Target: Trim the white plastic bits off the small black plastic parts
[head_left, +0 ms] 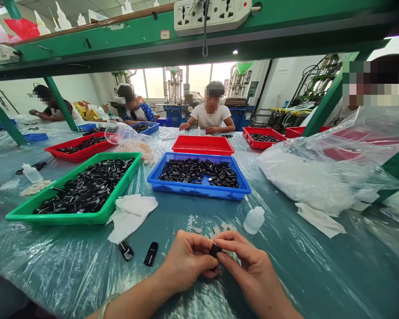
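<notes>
Both of my hands meet low in the middle of the view over a plastic-covered green table [286, 266]. My left hand [186, 261] and my right hand [249, 270] pinch one small black plastic part [216, 250] between their fingertips. Two more black parts [126, 250] [150, 253] lie on the table just left of my left hand. Small white pieces [216, 229] are scattered right behind my fingers. A small white squeeze bottle [253, 219] lies beyond my right hand.
A blue tray [199, 190] and a green tray [69, 217] hold several black parts; a white cloth [129, 217] lies between them. Red trays [202, 145] sit further back. Clear bags of white pieces [319, 177] fill the right. Other people sit across the table.
</notes>
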The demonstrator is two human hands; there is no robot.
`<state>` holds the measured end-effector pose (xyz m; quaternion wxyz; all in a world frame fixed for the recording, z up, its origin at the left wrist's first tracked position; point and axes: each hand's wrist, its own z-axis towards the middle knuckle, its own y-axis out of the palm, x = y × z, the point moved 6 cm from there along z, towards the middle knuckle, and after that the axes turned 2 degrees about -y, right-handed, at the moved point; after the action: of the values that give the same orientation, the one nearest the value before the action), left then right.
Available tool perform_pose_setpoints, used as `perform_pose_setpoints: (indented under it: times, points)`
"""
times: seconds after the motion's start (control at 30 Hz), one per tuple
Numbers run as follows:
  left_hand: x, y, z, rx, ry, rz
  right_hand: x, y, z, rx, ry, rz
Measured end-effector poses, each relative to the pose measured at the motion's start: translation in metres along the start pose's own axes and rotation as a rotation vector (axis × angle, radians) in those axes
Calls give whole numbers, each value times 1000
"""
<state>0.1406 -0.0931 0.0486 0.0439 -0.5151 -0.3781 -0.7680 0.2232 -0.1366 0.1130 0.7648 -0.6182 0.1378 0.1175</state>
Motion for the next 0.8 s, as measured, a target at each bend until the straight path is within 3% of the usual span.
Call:
perform_pose_setpoints:
  times: [0.13, 0.27, 0.43, 0.6, 0.8]
  points:
    - [0, -5, 1, 18, -57, -7, -6, -2, 0, -36, -16, 10]
    - [2, -8, 0, 24, -51, -43, 0, -10, 2, 57, 73, 124]
    - [2, -11, 2, 62, -29, -93, 9, -11, 6, 71, 119, 178]
    - [7, -19, 4, 112, 13, -126, 15, -9, 6, 87, 128, 24]
    - [22, -40, -1, 234, 84, -157, 8, -1, 15, 39, -5, -205]
